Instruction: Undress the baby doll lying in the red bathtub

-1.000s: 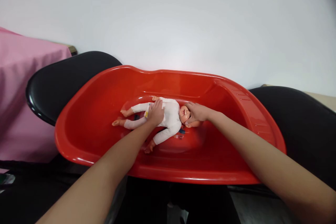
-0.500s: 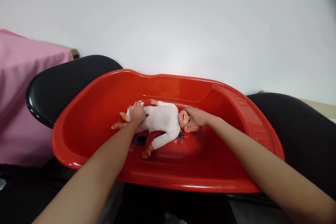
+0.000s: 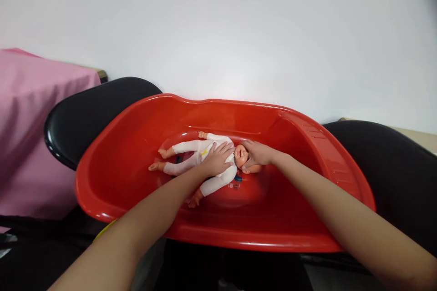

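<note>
Two bare forearms reach forward from the bottom corners of the view into a large red plastic tub (image 3: 307,232), meeting over a baby doll (image 3: 191,152) in a white suit. The doll lies on its back on the tub floor, head to the right, legs to the left, one arm stretched toward the viewer. The left hand (image 3: 218,160) rests palm down on the doll's chest, fingers spread flat and slightly apart, pointing right toward the doll's chin. The right hand (image 3: 256,153) curves over the top and side of the doll's head, fingers gently bent around it; the thumb seems to lie near the cheek, though this is hard to make out. A pink cloth (image 3: 30,122) hangs at far left.
</note>
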Motion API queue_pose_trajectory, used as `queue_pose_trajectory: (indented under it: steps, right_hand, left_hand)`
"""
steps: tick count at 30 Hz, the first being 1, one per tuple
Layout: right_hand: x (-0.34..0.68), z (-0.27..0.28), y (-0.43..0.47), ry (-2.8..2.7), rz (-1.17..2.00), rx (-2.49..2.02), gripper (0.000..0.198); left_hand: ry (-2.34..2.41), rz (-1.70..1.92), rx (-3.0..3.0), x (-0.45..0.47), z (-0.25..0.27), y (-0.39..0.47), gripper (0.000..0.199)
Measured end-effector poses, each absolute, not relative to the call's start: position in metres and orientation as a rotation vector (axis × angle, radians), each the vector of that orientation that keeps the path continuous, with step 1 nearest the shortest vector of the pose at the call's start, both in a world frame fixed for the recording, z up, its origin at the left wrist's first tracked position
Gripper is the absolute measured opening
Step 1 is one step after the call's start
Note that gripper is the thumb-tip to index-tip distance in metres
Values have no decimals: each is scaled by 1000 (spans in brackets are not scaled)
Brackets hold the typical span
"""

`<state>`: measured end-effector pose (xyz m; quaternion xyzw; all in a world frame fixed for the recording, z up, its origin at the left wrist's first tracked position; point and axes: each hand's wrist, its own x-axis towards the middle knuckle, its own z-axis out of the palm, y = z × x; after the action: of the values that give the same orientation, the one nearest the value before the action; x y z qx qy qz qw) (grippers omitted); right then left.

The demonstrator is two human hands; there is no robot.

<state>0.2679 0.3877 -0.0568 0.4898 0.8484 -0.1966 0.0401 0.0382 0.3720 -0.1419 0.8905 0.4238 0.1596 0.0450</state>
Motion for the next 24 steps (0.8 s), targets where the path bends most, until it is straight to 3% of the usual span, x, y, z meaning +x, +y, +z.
queue_pose_trajectory:
  steps: [8, 15, 24]
  right_hand:
    - [268, -54, 385, 2613, -621, 1496, 73]
    - [268, -56, 387, 2601, -581, 1513, 63]
    - [276, -63, 393, 2651, -656, 1491, 74]
  left_hand:
    - [1616, 598, 2583, 32, -145, 373, 50]
    - [1853, 591, 2383, -9, -156, 403, 50]
    - [2124, 551, 2209, -69, -167, 422, 37]
